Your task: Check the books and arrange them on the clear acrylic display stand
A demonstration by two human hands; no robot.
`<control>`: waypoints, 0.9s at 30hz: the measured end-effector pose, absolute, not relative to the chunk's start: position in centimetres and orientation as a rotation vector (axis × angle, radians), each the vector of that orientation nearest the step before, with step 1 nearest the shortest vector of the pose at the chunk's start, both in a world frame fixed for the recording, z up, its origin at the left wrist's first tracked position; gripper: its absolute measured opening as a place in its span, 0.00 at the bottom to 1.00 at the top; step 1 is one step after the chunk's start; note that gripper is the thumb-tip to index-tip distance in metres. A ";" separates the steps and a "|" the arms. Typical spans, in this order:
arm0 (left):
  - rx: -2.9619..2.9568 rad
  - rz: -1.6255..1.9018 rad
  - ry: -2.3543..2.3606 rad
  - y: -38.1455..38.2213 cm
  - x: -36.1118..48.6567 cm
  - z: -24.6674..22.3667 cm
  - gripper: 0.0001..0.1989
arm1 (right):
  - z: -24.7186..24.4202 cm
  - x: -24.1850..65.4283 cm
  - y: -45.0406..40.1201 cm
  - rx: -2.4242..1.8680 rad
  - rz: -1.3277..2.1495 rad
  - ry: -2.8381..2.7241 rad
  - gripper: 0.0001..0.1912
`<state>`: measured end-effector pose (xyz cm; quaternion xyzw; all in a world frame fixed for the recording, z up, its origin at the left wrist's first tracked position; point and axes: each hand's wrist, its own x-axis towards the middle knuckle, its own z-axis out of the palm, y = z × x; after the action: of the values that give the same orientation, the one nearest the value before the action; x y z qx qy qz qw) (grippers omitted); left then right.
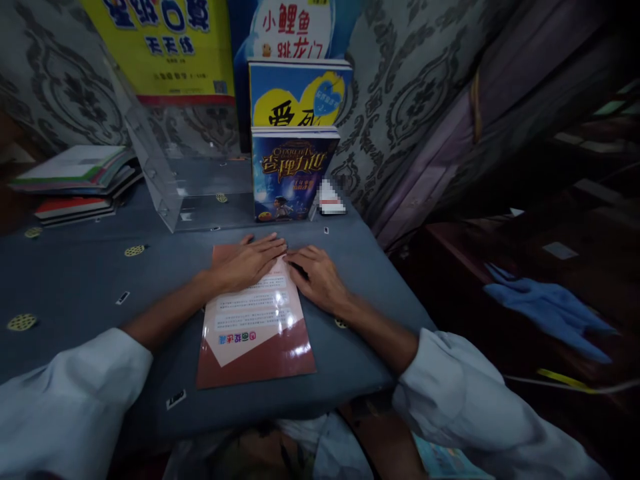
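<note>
A glossy reddish-brown booklet (260,353) with a pale printed panel lies on the dark blue-grey tablecloth (165,287). Across its far part, my left hand (250,263) rests flat with the fingers stretched toward the far right corner. My right hand (315,277) is at the booklet's right edge near that same corner, its fingers bent and its fingertips close to those of my left hand. Whether the right fingertips pinch the booklet's edge is too small to tell.
Books stand upright behind the booklet, a dark blue one (293,177) in front. A clear acrylic stand (160,180) is left of them. Stacked books (75,173) lie at the far left. Blue cloth (550,307) lies right of the table, near a purple curtain (435,147).
</note>
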<state>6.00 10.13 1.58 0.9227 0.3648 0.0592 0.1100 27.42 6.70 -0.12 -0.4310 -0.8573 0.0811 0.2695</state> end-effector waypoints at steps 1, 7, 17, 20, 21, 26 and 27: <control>2.715 0.179 1.081 10.0 6.0 1.6 0.26 | -0.1 27.4 6.7 -1.172 0.229 -2.294 0.14; 2.752 0.251 1.029 8.6 6.0 1.6 0.25 | -0.3 27.7 6.9 -1.177 0.392 -2.122 0.19; 2.797 0.283 0.858 4.5 6.2 1.9 0.22 | -0.4 27.7 7.2 -1.183 0.382 -2.120 0.18; 2.810 0.244 0.809 2.9 6.3 2.3 0.22 | -0.4 27.6 7.3 -1.199 0.324 -2.160 0.15; 2.809 0.240 0.782 2.2 6.3 2.4 0.22 | -0.5 27.6 7.3 -1.201 0.313 -2.170 0.15; 2.773 0.211 0.622 -1.3 6.1 2.9 0.21 | -0.4 27.5 7.3 -1.199 0.292 -2.192 0.14; 2.768 0.185 0.595 -2.0 6.1 3.1 0.21 | -0.4 27.5 7.3 -1.198 0.288 -2.196 0.14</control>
<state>6.09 -2.03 3.08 0.9643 0.2072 0.0644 0.1515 27.46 7.32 -0.40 -0.4529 -0.8300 0.1088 0.3067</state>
